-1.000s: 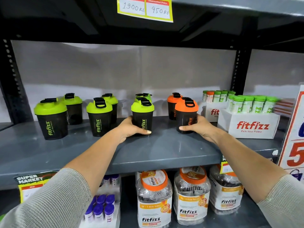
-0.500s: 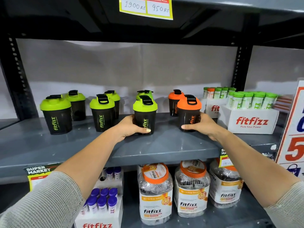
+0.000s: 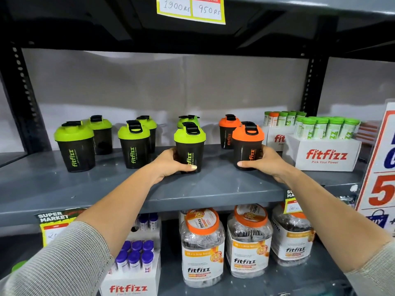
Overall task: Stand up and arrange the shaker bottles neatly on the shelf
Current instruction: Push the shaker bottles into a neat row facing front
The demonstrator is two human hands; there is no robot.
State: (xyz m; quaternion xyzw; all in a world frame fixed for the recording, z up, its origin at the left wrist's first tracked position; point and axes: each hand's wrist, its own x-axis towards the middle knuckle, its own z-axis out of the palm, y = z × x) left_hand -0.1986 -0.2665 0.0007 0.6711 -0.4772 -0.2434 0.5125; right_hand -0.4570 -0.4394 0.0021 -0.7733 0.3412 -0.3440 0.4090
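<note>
Black shaker bottles stand upright in pairs on the grey shelf (image 3: 106, 186). My left hand (image 3: 168, 163) grips the base of a green-lidded shaker (image 3: 190, 144), with another green one (image 3: 188, 119) right behind it. My right hand (image 3: 267, 162) wraps the base of an orange-lidded shaker (image 3: 248, 142); a second orange shaker (image 3: 228, 131) is behind it to the left. Further left stand a green shaker (image 3: 133, 144) with one (image 3: 147, 122) behind it, then the leftmost front shaker (image 3: 74, 146) with one (image 3: 100, 133) behind.
White fitfizz boxes (image 3: 324, 154) holding green-capped tubes sit at the shelf's right. A red and white sign (image 3: 378, 167) stands at the far right. Below are orange-lidded jars (image 3: 203, 246) and a box of purple-capped tubes (image 3: 134, 259). A yellow price tag (image 3: 190, 8) hangs overhead.
The view has shifted slightly down and right relative to the shelf. Both hands stay around the same two front shakers, which look nudged slightly forward.
</note>
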